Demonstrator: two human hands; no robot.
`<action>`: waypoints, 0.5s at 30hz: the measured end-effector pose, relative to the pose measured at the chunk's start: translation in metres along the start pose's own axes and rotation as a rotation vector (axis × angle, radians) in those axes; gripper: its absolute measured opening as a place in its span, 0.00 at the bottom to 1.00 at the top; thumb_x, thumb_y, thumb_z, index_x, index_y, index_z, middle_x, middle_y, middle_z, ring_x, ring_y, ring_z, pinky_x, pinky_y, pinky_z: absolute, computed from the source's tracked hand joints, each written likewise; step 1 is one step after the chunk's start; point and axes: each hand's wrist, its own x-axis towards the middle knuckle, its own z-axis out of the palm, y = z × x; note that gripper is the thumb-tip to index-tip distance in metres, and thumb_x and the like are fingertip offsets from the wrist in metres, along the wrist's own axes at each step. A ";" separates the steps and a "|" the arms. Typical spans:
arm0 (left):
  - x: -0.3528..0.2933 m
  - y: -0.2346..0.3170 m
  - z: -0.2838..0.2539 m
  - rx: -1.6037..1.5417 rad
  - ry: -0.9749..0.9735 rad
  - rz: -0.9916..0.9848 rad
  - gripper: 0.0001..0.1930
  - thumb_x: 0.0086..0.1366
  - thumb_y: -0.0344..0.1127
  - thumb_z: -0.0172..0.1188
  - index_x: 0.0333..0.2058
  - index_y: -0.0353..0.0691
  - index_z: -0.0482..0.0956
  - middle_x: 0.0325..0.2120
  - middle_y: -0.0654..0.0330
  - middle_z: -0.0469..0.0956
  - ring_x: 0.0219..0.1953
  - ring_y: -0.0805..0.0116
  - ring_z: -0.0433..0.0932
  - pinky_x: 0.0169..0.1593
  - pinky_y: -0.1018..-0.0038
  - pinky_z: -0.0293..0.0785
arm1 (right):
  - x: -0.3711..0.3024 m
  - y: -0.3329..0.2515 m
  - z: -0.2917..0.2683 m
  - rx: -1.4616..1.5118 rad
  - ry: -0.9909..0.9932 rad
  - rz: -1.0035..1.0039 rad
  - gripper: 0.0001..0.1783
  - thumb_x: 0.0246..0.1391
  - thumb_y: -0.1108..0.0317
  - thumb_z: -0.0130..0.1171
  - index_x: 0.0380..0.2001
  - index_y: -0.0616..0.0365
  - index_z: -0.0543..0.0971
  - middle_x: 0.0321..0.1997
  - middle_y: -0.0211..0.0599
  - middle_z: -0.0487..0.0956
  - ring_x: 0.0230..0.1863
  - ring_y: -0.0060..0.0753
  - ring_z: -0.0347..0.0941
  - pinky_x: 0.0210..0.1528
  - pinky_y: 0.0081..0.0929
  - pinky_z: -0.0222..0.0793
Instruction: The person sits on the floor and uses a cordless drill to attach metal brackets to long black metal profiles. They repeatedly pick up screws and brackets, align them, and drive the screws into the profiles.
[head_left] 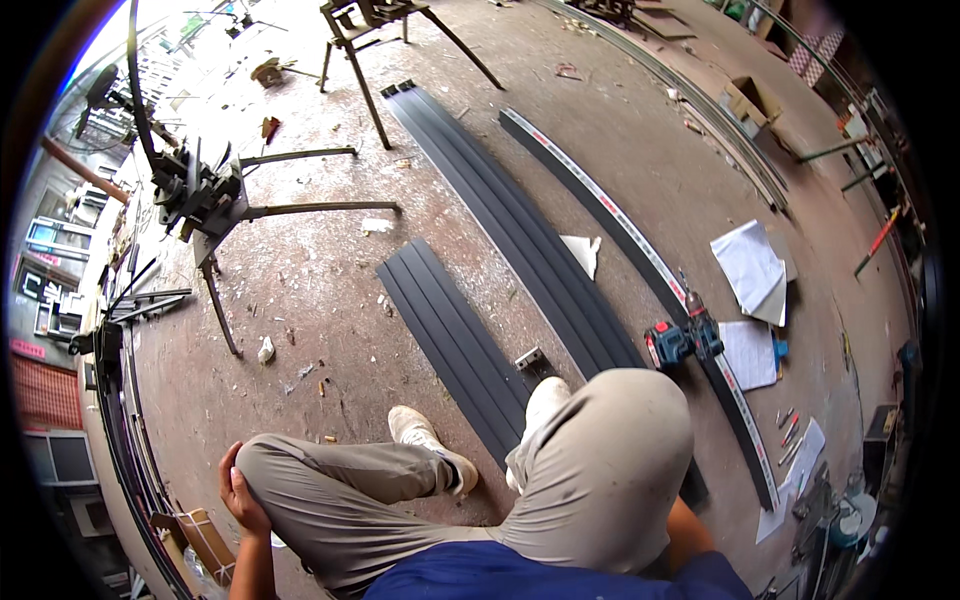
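My left hand (243, 497) rests against the outer side of my left knee, its fingers lying along the trouser cloth with nothing in them. Of my right arm only part of the forearm shows beside my right thigh; the hand is hidden behind the leg. Dark grey grooved metal profiles (520, 235) lie side by side on the floor in front of me. A shorter grooved piece (450, 335) lies left of them, with a small metal block (528, 358) near my right shoe. A cordless drill (684, 338) sits over a long dark strip with a printed tape (625, 222).
Black-legged metal stands (215, 195) are at the left and another stand (365, 25) at the far side. White papers (750, 270) and pens (790, 430) lie to the right. Long bars (700, 110) and an open cardboard box (750, 103) lie at the far right.
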 end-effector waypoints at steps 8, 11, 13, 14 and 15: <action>0.006 0.027 -0.004 0.098 -0.021 0.008 0.21 0.70 0.36 0.44 0.54 0.28 0.75 0.50 0.51 0.78 0.55 0.61 0.74 0.63 0.67 0.65 | 0.086 -0.076 -0.054 0.176 -0.181 -0.012 0.27 0.48 0.57 0.70 0.47 0.54 0.71 0.65 0.51 0.65 0.61 0.56 0.65 0.62 0.50 0.65; 0.006 0.024 0.000 0.084 -0.016 -0.010 0.21 0.70 0.36 0.43 0.54 0.28 0.75 0.50 0.51 0.77 0.55 0.61 0.74 0.63 0.67 0.65 | 0.119 -0.104 -0.098 0.221 -0.210 -0.034 0.30 0.45 0.56 0.72 0.47 0.54 0.71 0.65 0.51 0.64 0.61 0.56 0.65 0.62 0.50 0.65; 0.007 0.022 0.002 0.075 -0.012 -0.012 0.21 0.70 0.36 0.43 0.54 0.28 0.75 0.50 0.51 0.77 0.55 0.60 0.74 0.63 0.67 0.65 | 0.135 -0.124 -0.116 0.241 -0.222 -0.050 0.31 0.43 0.55 0.73 0.48 0.54 0.71 0.65 0.51 0.64 0.61 0.56 0.64 0.62 0.50 0.64; 0.007 0.021 0.001 0.075 -0.011 -0.013 0.21 0.70 0.36 0.43 0.54 0.28 0.75 0.50 0.51 0.77 0.54 0.60 0.74 0.63 0.67 0.65 | 0.142 -0.134 -0.122 0.254 -0.226 -0.061 0.32 0.42 0.55 0.74 0.48 0.54 0.71 0.65 0.51 0.64 0.62 0.57 0.64 0.63 0.50 0.64; 0.007 0.019 0.001 0.069 -0.010 -0.011 0.21 0.71 0.36 0.43 0.54 0.28 0.75 0.50 0.51 0.77 0.54 0.60 0.74 0.63 0.67 0.65 | 0.148 -0.143 -0.129 0.263 -0.229 -0.069 0.33 0.41 0.54 0.75 0.48 0.54 0.71 0.65 0.51 0.64 0.62 0.57 0.64 0.63 0.50 0.64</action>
